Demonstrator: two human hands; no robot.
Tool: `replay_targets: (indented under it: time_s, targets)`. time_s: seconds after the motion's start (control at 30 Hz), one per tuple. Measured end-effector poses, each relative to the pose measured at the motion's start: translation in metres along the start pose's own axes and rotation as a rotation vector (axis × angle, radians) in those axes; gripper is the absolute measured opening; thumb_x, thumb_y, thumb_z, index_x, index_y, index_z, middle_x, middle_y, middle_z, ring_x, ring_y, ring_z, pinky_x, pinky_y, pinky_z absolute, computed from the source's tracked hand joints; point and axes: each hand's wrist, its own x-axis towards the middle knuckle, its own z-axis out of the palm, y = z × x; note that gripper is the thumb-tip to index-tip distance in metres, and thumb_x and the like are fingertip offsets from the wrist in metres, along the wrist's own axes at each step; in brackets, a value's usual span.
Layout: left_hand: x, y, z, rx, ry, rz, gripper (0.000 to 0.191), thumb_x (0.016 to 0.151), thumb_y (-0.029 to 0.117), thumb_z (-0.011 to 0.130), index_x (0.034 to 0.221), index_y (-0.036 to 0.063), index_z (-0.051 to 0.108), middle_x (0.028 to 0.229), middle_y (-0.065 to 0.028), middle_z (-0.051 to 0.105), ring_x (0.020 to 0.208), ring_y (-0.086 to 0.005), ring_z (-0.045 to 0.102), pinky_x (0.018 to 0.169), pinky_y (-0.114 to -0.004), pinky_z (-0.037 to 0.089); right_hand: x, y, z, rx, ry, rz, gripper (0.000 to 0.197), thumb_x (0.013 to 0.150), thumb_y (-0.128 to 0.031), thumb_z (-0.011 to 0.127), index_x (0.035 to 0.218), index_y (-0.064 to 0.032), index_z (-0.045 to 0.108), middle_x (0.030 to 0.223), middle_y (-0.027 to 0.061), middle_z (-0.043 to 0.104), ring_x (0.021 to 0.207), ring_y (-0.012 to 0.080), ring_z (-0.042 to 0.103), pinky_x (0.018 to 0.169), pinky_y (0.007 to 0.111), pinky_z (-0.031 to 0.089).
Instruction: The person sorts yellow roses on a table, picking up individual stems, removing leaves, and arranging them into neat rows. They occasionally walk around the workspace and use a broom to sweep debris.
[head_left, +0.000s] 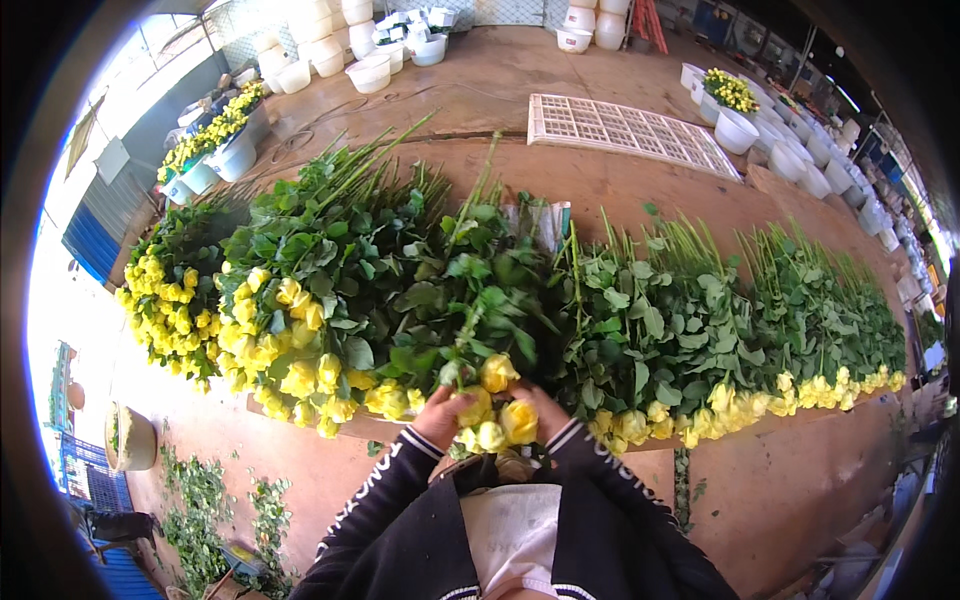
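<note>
My left hand and my right hand are close together at the front edge of a long table, on either side of a small group of yellow roses. The fingers of both hands are partly hidden behind the blooms, and the stems point away from me. Large heaps of leafy yellow roses lie on the left of the table. Flatter rows of roses lie on the right, blooms toward me and cut stems at the far side.
A white plastic grid panel lies beyond the table. White tubs stand at the back, and more tubs line the right. Left of me are a round bin and fallen leaves on the floor.
</note>
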Motion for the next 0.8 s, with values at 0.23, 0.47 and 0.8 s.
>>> replay_targets:
  time_s: [0.23,0.47,0.8]
  targets:
    - [0.000,0.058,-0.056,-0.807,-0.147,0.158,0.039,0.069,0.025,0.056,0.106,0.0166,0.050,0.101,-0.0142,0.049,0.086,-0.0233,0.052,0.065,-0.030,0.049,-0.030,-0.050,-0.002,0.302,0.043,-0.095,0.031,0.077,-0.009,0.048,0.107,-0.0020,0.044,0.081,0.0046,0.051,0.062,0.0129,0.054,0.051,0.024,0.046]
    - [0.007,-0.008,-0.061,-0.512,-0.168,0.070,0.045,0.067,0.028,0.060,0.109,0.0191,0.046,0.104,-0.0107,0.049,0.094,-0.0260,0.048,0.076,-0.040,0.043,-0.028,-0.034,-0.006,-0.054,0.168,0.274,0.041,0.077,-0.009,0.048,0.115,-0.0007,0.036,0.089,0.0099,0.054,0.070,0.0145,0.055,0.058,0.023,0.047]
    - [-0.010,0.054,-0.084,1.708,0.844,0.912,0.042,0.062,0.006,0.061,0.102,0.0050,0.048,0.088,-0.0132,0.052,0.086,-0.0301,0.047,0.079,-0.040,0.037,-0.037,-0.050,-0.018,-0.213,0.088,0.077,0.051,0.079,-0.012,0.049,0.123,0.0007,0.028,0.088,0.0078,0.053,0.077,0.0112,0.050,0.070,0.022,0.042]
